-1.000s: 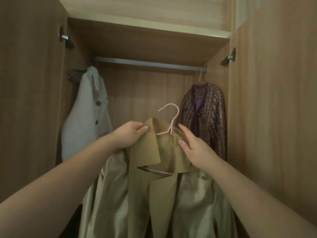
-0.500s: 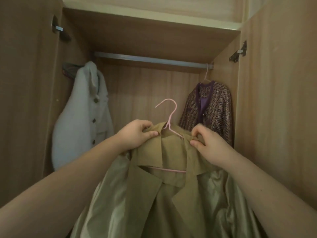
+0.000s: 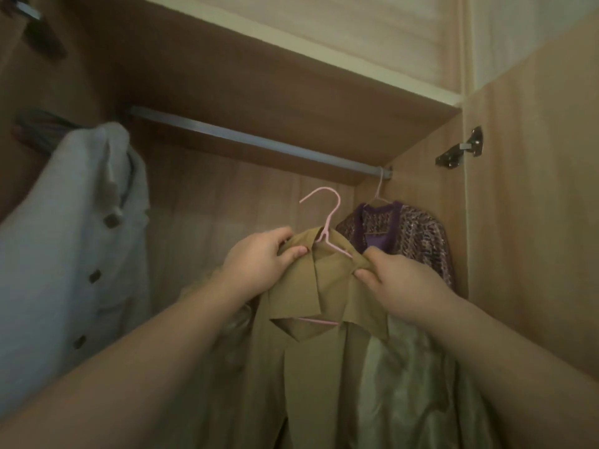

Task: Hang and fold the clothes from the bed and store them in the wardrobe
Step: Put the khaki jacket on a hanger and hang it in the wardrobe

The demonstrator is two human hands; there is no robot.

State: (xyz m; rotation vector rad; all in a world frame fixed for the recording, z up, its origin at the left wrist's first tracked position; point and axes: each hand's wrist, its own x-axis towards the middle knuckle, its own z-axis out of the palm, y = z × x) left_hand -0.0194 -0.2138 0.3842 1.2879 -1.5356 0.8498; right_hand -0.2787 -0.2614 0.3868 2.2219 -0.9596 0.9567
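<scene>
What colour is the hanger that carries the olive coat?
The hanger is pale pink; the head view shows it best.

A wardrobe point(image 3: 534, 222) is seen lined in matt wood-grain board, paler on the door at 3 o'clock. A dull, brushed metal rail point(image 3: 252, 140) is fixed across at 12 o'clock, and a shiny metal hinge point(image 3: 460, 150) is set at 2 o'clock. At the centre, a khaki coat point(image 3: 311, 367) of matt woven cloth is shown on a thin, smooth pink hanger point(image 3: 324, 236). Its glossy, satin-like lining point(image 3: 405, 384) is exposed at 5 o'clock. A pale coat point(image 3: 64, 238) of soft, felted-looking cloth is hung at 9 o'clock, and a purple knit cardigan point(image 3: 421, 241) with a faint glitter at 2 o'clock.
</scene>
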